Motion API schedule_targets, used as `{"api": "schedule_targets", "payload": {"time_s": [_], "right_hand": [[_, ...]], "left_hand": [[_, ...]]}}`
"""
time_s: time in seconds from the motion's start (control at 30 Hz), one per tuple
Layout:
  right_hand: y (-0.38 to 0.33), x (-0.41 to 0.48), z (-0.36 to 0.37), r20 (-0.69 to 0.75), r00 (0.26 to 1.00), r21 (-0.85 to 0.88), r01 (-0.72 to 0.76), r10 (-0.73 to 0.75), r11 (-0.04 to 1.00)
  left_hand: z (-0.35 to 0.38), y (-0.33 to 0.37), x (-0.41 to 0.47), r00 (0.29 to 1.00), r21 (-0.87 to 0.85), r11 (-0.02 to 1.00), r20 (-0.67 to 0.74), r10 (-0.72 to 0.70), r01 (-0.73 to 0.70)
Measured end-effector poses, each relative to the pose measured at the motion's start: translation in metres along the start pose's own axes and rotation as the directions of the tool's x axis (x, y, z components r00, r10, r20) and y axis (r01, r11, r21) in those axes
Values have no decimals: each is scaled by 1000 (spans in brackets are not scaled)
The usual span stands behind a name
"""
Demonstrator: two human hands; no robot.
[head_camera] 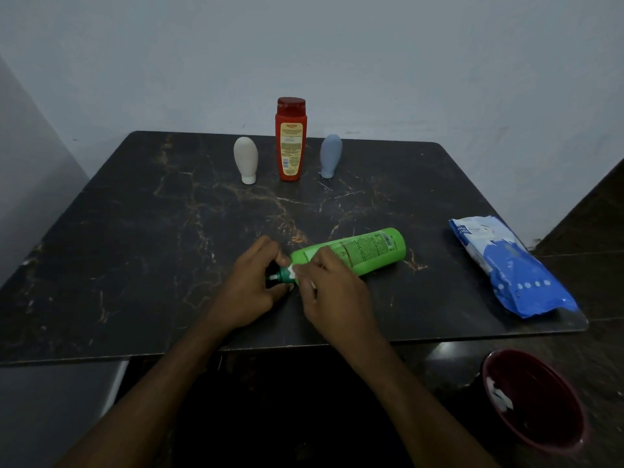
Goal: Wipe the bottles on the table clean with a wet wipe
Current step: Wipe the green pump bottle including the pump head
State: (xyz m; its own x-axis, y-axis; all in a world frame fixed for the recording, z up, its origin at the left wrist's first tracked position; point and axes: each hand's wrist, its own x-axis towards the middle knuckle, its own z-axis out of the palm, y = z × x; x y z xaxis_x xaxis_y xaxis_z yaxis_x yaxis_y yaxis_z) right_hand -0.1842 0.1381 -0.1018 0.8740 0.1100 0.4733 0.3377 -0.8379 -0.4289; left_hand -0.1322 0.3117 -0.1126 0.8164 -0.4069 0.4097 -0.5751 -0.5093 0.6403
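While gripping: left hand [252, 285] curled round green bottle [354, 253] cap end.
Right hand [332, 292]: pinching white wet wipe [293, 272] against neck.
Bottle place: lying near tabletop [135, 231] front edge.

surface [135, 231]: glossy dark marble-look, veined
green bottle [358, 253]: smooth plastic
wipes pack [510, 268]: crinkled glossy film

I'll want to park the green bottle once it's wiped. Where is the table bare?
Bare: the whole left side of the table, left of the white bottle and left hand; also the middle strip between the back row and the green bottle. Crowded: the right edge under the wipes pack, and the back around the red bottle and grey bottle.
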Motion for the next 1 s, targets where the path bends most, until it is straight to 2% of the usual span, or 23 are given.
{"api": "schedule_targets", "payload": {"time_s": [0.17,0.33,0.4,0.5,0.6,0.77,0.87,1.0], "right_hand": [[5,-18,9,11,999,-49,43,-42,998],[-8,-1,10,-44,998,-48,-40,38,998],[-9,-3,11,-51,998,-58,-30,27,998],[-3,-20,15,-20,1000,-28,0,0,1000],[3,-27,16,-54,998,57,-16,19,998],[8,-2,4,-145,983,133,-97,116,986],[38,15,-12,-145,965,70,-209,217,975],[100,15,-43,-249,881,85,-393,401,916]], "left_hand": [[-1,-1,1,1000,-17,1000,0,10,-10],[-1,2,1,1000,-26,1000,3,-8,8],[-1,2,1,1000,-27,999,2,-17,17],[-1,1,1,1000,-29,1000,-1,-11,10],[-1,0,1,1000,-25,1000,1,-2,2],[-3,1,-1,1000,4,1000,7,17,-17],[-3,2,-1,1000,42,999,6,30,-30],[-2,5,-2,999,59,998,4,33,-33]]}}
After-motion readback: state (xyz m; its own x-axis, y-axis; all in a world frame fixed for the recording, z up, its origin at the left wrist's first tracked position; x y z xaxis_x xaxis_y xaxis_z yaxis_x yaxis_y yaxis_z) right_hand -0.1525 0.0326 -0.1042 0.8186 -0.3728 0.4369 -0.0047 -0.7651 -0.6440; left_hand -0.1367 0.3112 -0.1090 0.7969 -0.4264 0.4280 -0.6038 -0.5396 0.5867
